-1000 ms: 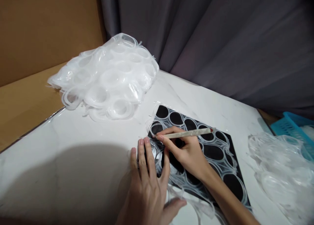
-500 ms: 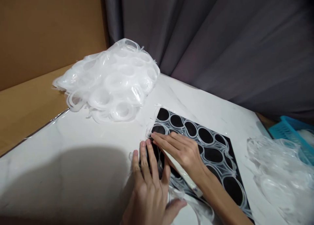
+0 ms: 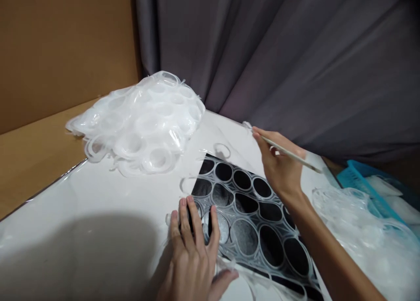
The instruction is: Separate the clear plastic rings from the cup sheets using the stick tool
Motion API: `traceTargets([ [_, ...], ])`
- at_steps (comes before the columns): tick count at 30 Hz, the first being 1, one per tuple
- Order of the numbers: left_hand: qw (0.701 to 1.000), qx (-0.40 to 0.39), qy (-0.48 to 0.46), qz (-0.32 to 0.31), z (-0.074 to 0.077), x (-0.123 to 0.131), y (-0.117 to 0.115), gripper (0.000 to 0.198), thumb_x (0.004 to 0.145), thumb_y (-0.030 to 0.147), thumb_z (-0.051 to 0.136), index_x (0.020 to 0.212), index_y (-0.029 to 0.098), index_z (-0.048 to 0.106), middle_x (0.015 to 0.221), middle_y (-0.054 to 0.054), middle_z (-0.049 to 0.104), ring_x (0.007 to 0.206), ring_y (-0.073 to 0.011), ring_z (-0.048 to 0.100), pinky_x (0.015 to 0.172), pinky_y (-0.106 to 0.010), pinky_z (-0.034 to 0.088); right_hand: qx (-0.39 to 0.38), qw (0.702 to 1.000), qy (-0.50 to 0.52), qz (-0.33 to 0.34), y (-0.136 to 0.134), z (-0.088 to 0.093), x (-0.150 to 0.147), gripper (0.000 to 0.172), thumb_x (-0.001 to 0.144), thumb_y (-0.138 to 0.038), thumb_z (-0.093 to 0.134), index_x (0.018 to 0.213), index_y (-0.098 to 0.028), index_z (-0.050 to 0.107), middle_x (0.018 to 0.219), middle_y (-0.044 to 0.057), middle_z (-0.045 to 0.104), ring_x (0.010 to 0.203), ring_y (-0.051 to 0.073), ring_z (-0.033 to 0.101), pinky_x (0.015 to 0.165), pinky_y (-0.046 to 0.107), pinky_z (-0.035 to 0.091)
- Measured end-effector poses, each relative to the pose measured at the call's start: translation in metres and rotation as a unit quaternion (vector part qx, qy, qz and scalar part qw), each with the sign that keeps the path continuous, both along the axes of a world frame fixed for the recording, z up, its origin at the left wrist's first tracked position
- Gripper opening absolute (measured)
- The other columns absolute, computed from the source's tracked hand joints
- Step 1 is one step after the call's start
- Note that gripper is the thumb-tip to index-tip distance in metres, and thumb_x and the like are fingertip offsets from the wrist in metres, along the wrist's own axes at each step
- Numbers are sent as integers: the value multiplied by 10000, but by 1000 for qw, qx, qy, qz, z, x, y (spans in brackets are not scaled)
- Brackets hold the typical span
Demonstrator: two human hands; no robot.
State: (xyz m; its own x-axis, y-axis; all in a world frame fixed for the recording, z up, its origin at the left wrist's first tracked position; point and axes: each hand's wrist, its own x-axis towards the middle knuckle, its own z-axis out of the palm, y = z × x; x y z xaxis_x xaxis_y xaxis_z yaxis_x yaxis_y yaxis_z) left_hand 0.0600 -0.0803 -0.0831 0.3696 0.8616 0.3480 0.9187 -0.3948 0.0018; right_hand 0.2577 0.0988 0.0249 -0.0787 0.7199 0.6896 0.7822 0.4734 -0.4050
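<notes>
A black sheet [image 3: 271, 244] lies on the white table, overlaid by a clear plastic sheet [image 3: 244, 259] with rows of pale oval outlines. My left hand [image 3: 193, 255] presses flat on its left side, fingers spread. Raised beyond the sheet's far edge, my right hand [image 3: 282, 161] pinches a thin pale stick-like tool [image 3: 295, 155]; its exact kind is unclear. A small translucent plastic scrap [image 3: 247, 125] is at the fingertips of that hand. Thin ring-shaped offcuts [image 3: 222, 150] lie by the sheet's far corner.
A heap of translucent plastic sheets with round holes [image 3: 147, 126] sits at the back left. More crumpled clear plastic [image 3: 361, 231] is piled on the right, before a blue basket [image 3: 370, 185]. A grey curtain [image 3: 262, 51] hangs behind the table [image 3: 108, 196].
My right hand has lifted off the sheet and moved up and right, carrying the tool and a plastic scrap. My left hand stays pressed down. The view has shifted slightly.
</notes>
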Motion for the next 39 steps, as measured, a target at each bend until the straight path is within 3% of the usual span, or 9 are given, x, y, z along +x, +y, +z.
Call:
traceTargets([
  [4,1000,-10,-9,-7,1,-7,4,1237,737,892,670,1646,127,324,1521,-342,503,1429,-610,404,1061,-736,431,-74,984,137,-80,-30,3,18,314,968,-473,701,1129,-233,825,767,39,731,651,184,604,551,313,439],
  [10,994,-93,-49,-28,48,-24,34,1265,765,1005,412,1586,43,433,1238,-344,671,1073,-535,675,743,-581,591,-365,886,277,66,-107,-14,26,364,894,-495,780,1152,-240,813,568,-44,482,543,121,407,480,256,334],
  [14,966,-173,-129,-145,90,-25,64,990,888,837,556,1545,99,498,1431,-233,597,1317,-443,556,1058,-592,483,-419,829,351,119,-137,-27,20,366,908,-506,764,1142,-229,802,598,-44,495,517,92,352,468,241,255],
  [18,849,-378,-247,-273,105,-24,82,587,942,589,702,1425,274,586,1428,-69,583,1318,-280,546,1066,-417,469,-439,790,396,159,-147,-32,19,362,907,-501,765,1133,-219,788,605,-53,483,520,90,340,493,251,235],
  [24,687,-525,-434,-254,96,-17,88,322,902,492,772,912,185,676,1066,-42,692,1029,-218,624,964,-364,442,-440,765,437,177,-147,-37,27,387,882,-530,780,1092,-206,766,573,-52,510,497,94,359,501,254,240],
  [28,513,-607,-574,-197,91,-11,85,324,951,423,724,759,184,618,752,-10,643,930,-187,633,855,-285,429,-433,744,474,185,-152,-43,33,386,859,-553,788,1034,-209,774,641,-1,632,490,93,376,505,263,256],
  [32,349,-635,-671,-157,84,-8,78,349,1040,400,568,789,180,670,465,52,383,757,-159,631,844,-249,440,-414,763,464,175,-159,-41,40,348,885,-552,761,924,-208,795,719,40,696,541,108,410,522,265,283],
  [35,309,-635,-689,-162,81,-8,75,459,1067,475,474,1164,103,725,491,43,454,633,-151,595,741,-262,460,-434,785,409,167,-162,-35,45,324,949,-535,701,985,-224,785,790,47,727,565,109,419,521,257,278],
  [39,308,-636,-687,-169,83,-8,74,664,1035,606,470,1504,141,534,903,-82,719,787,-179,676,730,-283,496,-490,784,333,184,-170,-33,50,355,976,-496,680,1246,-265,680,777,15,659,667,154,559,600,272,427],
])
